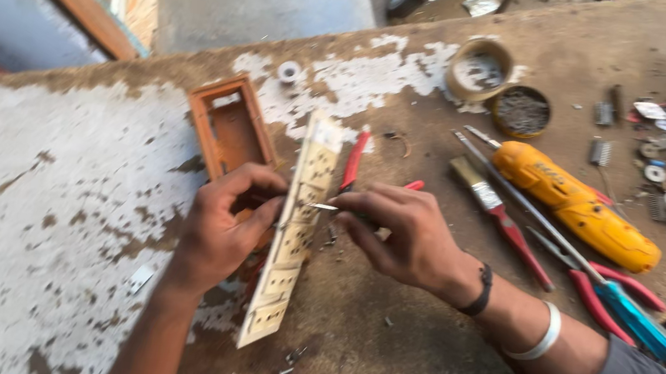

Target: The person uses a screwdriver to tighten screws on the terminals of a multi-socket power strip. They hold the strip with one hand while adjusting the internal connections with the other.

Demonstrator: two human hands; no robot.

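1. Forearms reach in from the lower edge; the left hand (224, 219) is clamped around the edge of a long cream switch plate (291, 233), holding it on its side against the bench.
2. Opposite, the right hand (405, 237) pinches a thin metal tool (321, 206), its tip touching the plate just beside the left thumb.
3. Risk, as judged from here: the tip could slip off the narrow plate edge and jab the left fingers, since they sit directly in its line.
4. Another risk: the plate, balanced on edge, could twist in the grip and scatter the small screws (292, 357) lying below the hands.
5. Just beyond the left hand lies an orange-brown box frame (230, 123); past the right wrist, a paintbrush (504, 221), a yellow power screwdriver (576, 206) and red-handled pliers (616, 295).
6. Peeling white paint covers the worn workbench (40, 205); beyond it, a concrete floor and a wooden-framed wall.
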